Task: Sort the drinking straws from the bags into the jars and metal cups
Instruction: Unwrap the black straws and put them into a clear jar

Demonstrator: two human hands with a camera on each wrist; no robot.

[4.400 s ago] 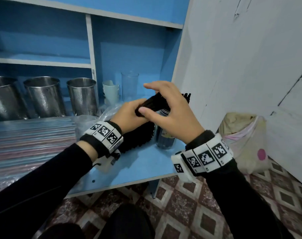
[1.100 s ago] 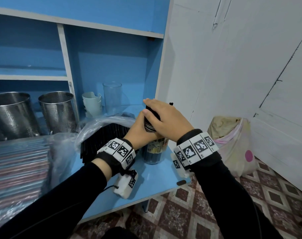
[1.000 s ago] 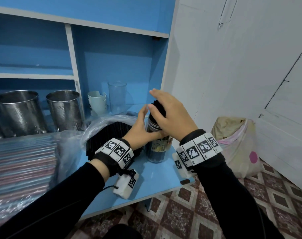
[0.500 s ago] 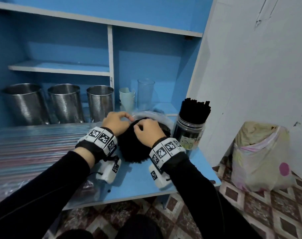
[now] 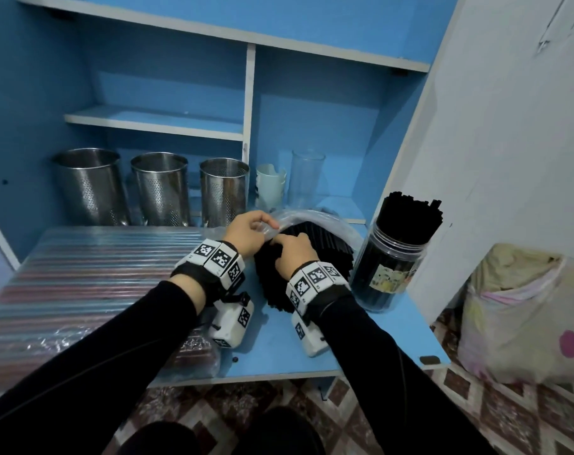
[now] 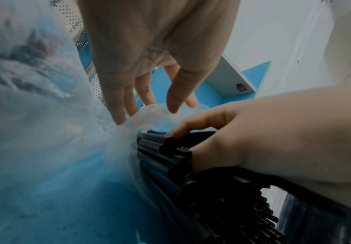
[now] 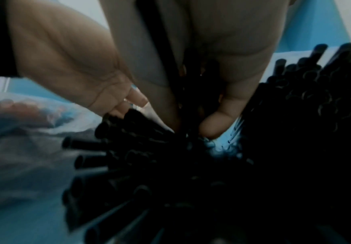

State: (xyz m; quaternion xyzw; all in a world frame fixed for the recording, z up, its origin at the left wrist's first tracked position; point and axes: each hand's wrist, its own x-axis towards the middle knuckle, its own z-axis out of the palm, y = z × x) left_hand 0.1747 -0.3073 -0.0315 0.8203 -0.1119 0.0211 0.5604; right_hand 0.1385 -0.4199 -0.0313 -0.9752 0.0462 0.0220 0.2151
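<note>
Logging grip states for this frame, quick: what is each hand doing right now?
Left hand: pinches the clear plastic bag edge, holding it open.
Right hand: fingers curled round a bunch of black straws in the bag.

Left hand [image 6: 149, 54] holds the clear bag's [image 6: 45, 123] edge while right hand [image 6: 274, 140] grips black straws [image 6: 166, 156].

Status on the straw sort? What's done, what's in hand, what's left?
Done: the jar at the right stands packed with black straws.

In hand: the left hand holds the clear bag open, and the right hand closes its grip on black straws inside.

Left: three metal cups and the glass show no straws, and the colored straws are bagged.
</note>
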